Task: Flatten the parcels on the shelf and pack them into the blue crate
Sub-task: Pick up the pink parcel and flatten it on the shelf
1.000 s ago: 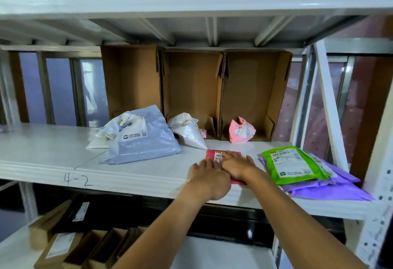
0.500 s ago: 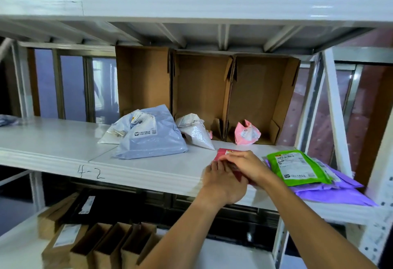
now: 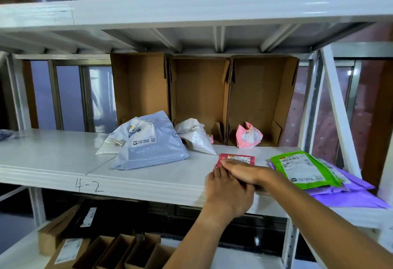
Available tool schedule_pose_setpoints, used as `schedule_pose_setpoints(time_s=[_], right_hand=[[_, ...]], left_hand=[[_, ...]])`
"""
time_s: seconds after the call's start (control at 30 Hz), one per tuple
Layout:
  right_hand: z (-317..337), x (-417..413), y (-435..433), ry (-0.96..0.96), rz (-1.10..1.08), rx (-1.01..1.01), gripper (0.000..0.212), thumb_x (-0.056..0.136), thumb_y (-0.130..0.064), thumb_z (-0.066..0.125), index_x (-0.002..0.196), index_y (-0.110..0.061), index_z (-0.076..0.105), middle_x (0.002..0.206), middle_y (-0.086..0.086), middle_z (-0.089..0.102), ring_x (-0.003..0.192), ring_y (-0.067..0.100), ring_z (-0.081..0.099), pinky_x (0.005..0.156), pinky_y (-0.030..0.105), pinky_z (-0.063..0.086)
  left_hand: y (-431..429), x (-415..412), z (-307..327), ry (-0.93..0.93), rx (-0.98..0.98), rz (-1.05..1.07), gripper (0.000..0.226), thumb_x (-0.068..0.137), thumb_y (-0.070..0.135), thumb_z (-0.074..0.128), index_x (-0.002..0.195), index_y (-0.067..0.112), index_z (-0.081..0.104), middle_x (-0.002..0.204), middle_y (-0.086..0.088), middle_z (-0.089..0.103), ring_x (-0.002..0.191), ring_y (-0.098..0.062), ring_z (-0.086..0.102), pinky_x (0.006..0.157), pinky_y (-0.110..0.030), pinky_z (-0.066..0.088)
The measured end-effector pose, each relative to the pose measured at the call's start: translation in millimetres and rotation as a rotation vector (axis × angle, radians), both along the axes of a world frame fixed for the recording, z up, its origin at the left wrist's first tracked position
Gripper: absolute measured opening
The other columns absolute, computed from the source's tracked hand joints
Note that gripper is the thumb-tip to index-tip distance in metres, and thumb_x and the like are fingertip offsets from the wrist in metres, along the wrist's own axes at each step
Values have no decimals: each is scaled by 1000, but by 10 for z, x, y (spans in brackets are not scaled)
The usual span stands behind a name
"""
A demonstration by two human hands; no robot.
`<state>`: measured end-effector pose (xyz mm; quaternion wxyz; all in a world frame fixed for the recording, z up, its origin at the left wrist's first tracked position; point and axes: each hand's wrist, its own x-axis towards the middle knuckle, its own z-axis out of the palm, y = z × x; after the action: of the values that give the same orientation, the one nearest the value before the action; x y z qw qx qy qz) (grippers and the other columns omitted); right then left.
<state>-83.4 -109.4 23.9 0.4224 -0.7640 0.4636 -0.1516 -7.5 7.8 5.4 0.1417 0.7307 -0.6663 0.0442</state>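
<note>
Red parcel (image 3: 237, 158), one — left hand (image 3: 228, 193), right hand (image 3: 243, 171)

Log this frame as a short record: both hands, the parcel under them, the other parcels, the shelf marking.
left hand: flat on red parcel, near shelf edge
right hand: flat on red parcel, overlapping left fingers
red parcel: lies flat on shelf
flat stack, right: green parcel on purple parcels
crumpled, behind: grey-blue parcel, white parcel, pink parcel
shelf marking: 4-2
</note>
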Motion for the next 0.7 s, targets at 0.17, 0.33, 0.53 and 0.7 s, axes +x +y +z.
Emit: schedule_pose_setpoints(time_s=[0.17,0.33,0.53,0.7], right_hand=[[-1,-2,-121,119,32,-148,61,98,-66,26,154,-43,26,162,-15,22,148,12,23,122,35,17],[-19,44,-311,344,119,-376,55,106,-47,18,159,-31,14,166,-13,7,151,5,7,125,32,5],[-32,83,-497,435,142,-439,56,107,-43,19,160,-28,11,166,-12,5,152,6,3,125,33,3],[-46,83,-620,450,133,-437,57,105,-45,20,159,-30,10,167,-12,2,152,7,1,125,37,2]], left_hand=[[-14,-1,-21,5,-19,1,83,98,56,21,158,0,8,164,-22,14,152,-31,13,123,-43,11],[-37,3,-45,-6,-33,11,86,98,60,21,157,-1,13,163,-21,20,151,-30,17,121,-42,13],[-22,1,-41,-3,-28,11,85,99,60,20,157,-2,12,164,-19,19,152,-29,16,122,-42,13],[-7,2,-48,0,-20,14,85,99,61,17,157,-2,11,164,-19,16,152,-30,14,123,-43,12]])
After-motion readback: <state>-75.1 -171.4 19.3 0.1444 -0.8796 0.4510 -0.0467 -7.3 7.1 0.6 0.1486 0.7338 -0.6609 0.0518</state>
